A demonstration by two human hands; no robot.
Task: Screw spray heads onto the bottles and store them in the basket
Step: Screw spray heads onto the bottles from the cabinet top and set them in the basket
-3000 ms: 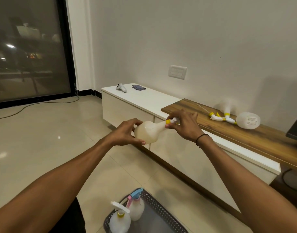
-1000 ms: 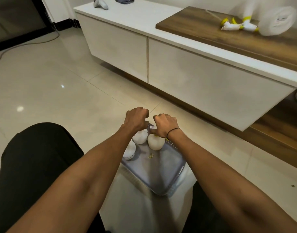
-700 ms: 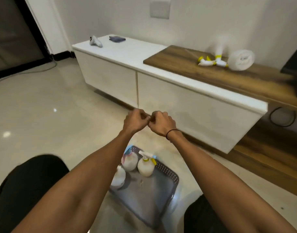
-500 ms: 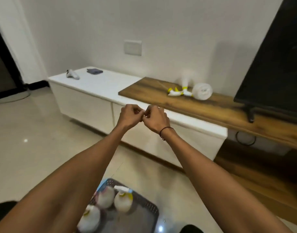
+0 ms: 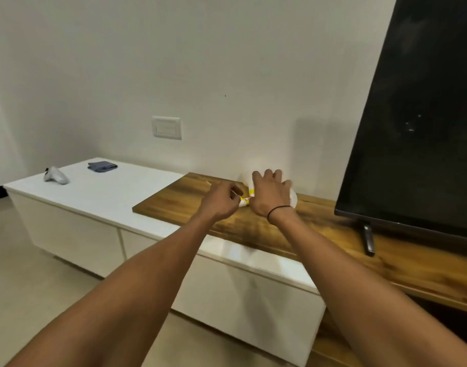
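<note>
On the wooden top by the wall lies a white bottle on its side, mostly hidden under my right hand. The fingers of that hand are spread over the bottle. A white spray head with a yellow collar lies just left of the bottle, between my two hands. My left hand has its fingers curled around the spray head's left end. The basket is out of view.
A large black TV stands on the wooden top at the right, its foot close to my right forearm. The white cabinet top at the left holds a white controller and a folded blue cloth.
The assembled bottle went into the basket on the floor. My view then rose, and both hands moved from mid-air up to the bottle and spray head on the wooden top.
</note>
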